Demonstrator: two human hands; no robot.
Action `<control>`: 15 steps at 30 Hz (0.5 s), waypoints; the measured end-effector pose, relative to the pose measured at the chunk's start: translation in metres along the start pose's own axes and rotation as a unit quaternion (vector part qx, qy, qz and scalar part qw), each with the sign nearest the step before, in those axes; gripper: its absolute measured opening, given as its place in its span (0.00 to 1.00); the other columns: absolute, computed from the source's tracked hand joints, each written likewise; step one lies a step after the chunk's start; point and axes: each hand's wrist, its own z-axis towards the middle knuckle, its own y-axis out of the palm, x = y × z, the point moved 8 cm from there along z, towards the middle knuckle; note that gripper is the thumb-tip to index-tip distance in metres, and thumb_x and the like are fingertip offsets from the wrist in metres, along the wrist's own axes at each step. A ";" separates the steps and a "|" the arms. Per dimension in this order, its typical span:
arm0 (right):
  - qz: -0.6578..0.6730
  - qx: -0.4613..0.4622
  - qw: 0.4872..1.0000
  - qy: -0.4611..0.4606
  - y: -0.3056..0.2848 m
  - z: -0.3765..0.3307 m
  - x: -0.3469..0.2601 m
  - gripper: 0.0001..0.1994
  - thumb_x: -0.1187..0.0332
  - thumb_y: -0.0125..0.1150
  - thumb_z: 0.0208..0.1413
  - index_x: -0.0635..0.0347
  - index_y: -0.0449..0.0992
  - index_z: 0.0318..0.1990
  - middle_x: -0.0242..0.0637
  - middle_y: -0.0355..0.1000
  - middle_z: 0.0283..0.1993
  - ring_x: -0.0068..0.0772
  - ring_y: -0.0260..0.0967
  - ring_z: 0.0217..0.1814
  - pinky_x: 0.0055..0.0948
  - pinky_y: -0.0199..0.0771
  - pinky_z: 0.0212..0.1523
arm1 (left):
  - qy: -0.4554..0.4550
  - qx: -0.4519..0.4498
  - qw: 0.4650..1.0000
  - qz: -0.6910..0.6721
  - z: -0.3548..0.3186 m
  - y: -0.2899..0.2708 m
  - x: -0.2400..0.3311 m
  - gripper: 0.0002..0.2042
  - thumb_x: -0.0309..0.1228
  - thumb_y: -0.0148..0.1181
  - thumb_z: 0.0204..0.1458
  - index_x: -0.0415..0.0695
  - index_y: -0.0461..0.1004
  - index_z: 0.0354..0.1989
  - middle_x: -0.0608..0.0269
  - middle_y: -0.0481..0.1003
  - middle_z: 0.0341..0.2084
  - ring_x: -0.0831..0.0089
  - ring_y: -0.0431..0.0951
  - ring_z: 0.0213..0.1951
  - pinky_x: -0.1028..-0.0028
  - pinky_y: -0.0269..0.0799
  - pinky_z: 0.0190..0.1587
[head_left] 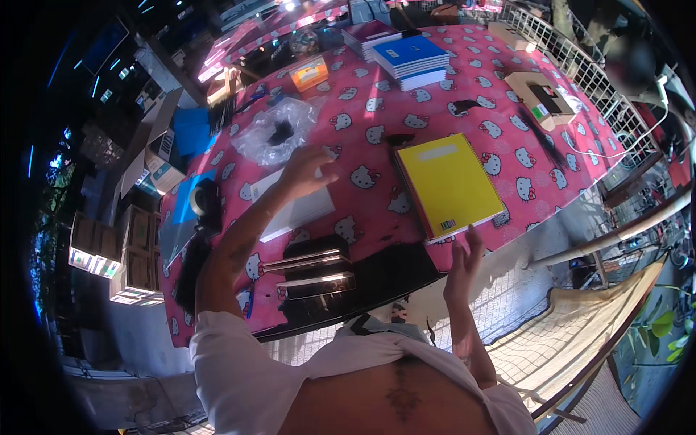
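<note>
A yellow spiral notebook (451,185) lies on the pink patterned tablecloth, right of the middle. At its near edge is my right hand (464,264), thumb and fingers apart; a fingertip meets or nearly meets the cover's lower edge. My left hand (308,174) hovers over a flat white stack of paper or pads (301,214), its fingers loosely bent and apart, holding nothing that I can see. Just beyond it sits a crumpled clear plastic bag (264,134) with something dark in or under it.
Blue notebooks (412,58) are stacked at the back, beside an orange box (309,73). An opened cardboard box (540,98) stands at the far right. A tape roll (206,197) is at the left edge. Dark flat cases with shiny edges (315,272) lie near me.
</note>
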 end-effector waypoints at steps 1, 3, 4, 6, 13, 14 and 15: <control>0.001 -0.102 0.993 -0.058 0.030 -0.015 -0.012 0.25 0.63 0.56 0.65 0.57 0.61 0.67 0.45 0.57 0.66 0.39 0.56 0.69 0.41 0.58 0.66 | -0.012 -0.021 1.000 -0.017 -0.051 0.005 -0.023 0.23 0.42 0.73 0.45 0.43 0.78 0.48 0.53 0.75 0.48 0.55 0.77 0.48 0.62 0.73 0.51; -0.051 -0.238 0.963 -0.112 0.097 -0.050 -0.049 0.20 0.73 0.61 0.59 0.59 0.69 0.59 0.44 0.64 0.61 0.42 0.61 0.66 0.39 0.64 0.62 | -0.032 -0.031 0.999 0.005 -0.143 0.023 -0.047 0.26 0.42 0.76 0.40 0.43 0.78 0.47 0.54 0.75 0.43 0.56 0.77 0.45 0.60 0.74 0.50; -0.053 -0.234 0.964 -0.111 0.115 -0.057 -0.045 0.20 0.73 0.61 0.59 0.59 0.69 0.59 0.44 0.64 0.61 0.42 0.61 0.66 0.39 0.64 0.62 | -0.044 -0.032 0.999 -0.003 -0.163 0.033 -0.044 0.26 0.41 0.75 0.41 0.43 0.77 0.48 0.53 0.74 0.41 0.54 0.78 0.43 0.59 0.75 0.48; -0.024 -0.302 0.935 -0.186 0.158 -0.081 -0.046 0.20 0.76 0.62 0.55 0.58 0.71 0.57 0.47 0.65 0.59 0.45 0.63 0.64 0.38 0.66 0.60 | -0.085 -0.015 0.996 -0.001 -0.216 0.062 -0.054 0.22 0.36 0.72 0.46 0.43 0.76 0.49 0.51 0.75 0.43 0.51 0.78 0.44 0.59 0.77 0.47; 0.002 -0.296 0.949 -0.107 0.192 -0.095 -0.012 0.18 0.77 0.63 0.55 0.61 0.73 0.53 0.47 0.67 0.55 0.45 0.69 0.57 0.35 0.70 0.57 | -0.130 0.076 0.973 -0.175 -0.220 0.057 -0.065 0.12 0.25 0.66 0.53 0.40 0.79 0.46 0.52 0.80 0.37 0.55 0.82 0.39 0.64 0.79 0.40; -0.014 -0.281 0.953 -0.115 0.193 -0.096 -0.013 0.17 0.76 0.63 0.55 0.61 0.72 0.53 0.45 0.68 0.53 0.44 0.70 0.56 0.34 0.71 0.55 | -0.158 0.080 0.958 -0.225 -0.217 0.054 -0.070 0.09 0.26 0.64 0.55 0.41 0.81 0.44 0.53 0.81 0.36 0.56 0.82 0.38 0.64 0.78 0.41; -0.028 -0.270 0.955 -0.123 0.196 -0.099 -0.014 0.17 0.76 0.63 0.56 0.61 0.72 0.54 0.44 0.68 0.51 0.43 0.70 0.55 0.33 0.72 0.53 | -0.159 0.080 0.958 -0.224 -0.219 0.052 -0.075 0.09 0.26 0.64 0.55 0.41 0.81 0.44 0.53 0.81 0.36 0.56 0.82 0.38 0.64 0.78 0.41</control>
